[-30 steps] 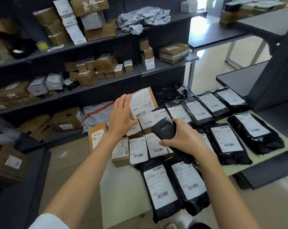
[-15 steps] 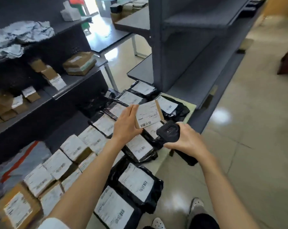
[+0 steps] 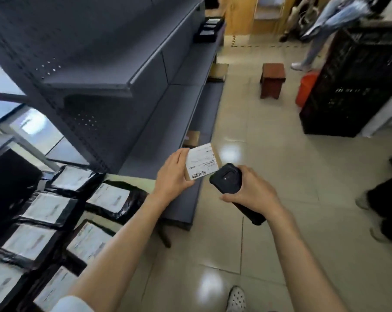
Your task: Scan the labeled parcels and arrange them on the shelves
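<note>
My left hand [image 3: 173, 176] grips a small cardboard parcel [image 3: 201, 162] with a white barcode label facing me. My right hand [image 3: 252, 191] holds a black handheld scanner [image 3: 227, 180], its head close to the label's lower right corner. Both are held in front of a dark grey shelf unit [image 3: 123, 82], whose near boards are bare. Several black bagged parcels [image 3: 109, 199] with white labels lie on a low table at lower left.
A small brown stool [image 3: 272, 79] stands on the tiled floor ahead, with an orange bin [image 3: 305, 88] and a black crate stack [image 3: 357, 79] to the right. Small boxes [image 3: 209, 30] sit at the shelf's far end. Other people's legs show at top right and right edge.
My view has swung right, away from the filled shelves toward the grey shelf unit and open floor. Both hands keep the parcel and scanner together in front of me.
</note>
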Demonstrator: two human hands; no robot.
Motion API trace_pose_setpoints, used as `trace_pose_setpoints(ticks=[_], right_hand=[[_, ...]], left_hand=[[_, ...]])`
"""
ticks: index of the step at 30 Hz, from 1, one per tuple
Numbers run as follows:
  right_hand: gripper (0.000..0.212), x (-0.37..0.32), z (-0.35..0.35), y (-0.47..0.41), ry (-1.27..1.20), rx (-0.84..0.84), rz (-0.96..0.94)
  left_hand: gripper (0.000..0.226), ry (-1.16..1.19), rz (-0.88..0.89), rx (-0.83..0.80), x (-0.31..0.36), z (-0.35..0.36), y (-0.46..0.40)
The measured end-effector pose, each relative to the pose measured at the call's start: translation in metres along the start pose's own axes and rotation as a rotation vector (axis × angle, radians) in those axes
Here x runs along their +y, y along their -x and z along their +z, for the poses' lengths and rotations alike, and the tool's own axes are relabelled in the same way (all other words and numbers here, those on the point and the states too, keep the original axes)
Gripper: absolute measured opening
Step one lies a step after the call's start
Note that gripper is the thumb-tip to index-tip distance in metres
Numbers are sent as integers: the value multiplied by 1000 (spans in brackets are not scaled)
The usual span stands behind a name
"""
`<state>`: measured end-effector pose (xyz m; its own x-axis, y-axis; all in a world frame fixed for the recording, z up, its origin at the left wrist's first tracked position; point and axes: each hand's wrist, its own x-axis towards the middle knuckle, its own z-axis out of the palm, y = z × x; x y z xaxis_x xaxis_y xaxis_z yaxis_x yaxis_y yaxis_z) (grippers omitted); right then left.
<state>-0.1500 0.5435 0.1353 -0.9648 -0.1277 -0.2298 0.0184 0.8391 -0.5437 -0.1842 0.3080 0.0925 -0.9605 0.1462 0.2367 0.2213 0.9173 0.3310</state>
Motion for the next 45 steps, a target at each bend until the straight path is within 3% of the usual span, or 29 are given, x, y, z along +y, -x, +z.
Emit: trace_pose_setpoints(ticks=[5,14,23,33,45], right_hand=[[76,62,-66,-57,-38,85,72],[79,115,-132,-204,-56,122,116],[82,128,-221,-429,-66,150,146],[76,180,-330,-661,-129,242,178],[86,235,-469,-1000,-192,200,33]], left_hand=[[86,46,55,3,60,45,-104],[86,53,106,-4,72,98,-277],[88,127,67,6,47,143,-534],[85,171,111,-18,73,207,-807],[90,99,13,40,58,274,-1129]])
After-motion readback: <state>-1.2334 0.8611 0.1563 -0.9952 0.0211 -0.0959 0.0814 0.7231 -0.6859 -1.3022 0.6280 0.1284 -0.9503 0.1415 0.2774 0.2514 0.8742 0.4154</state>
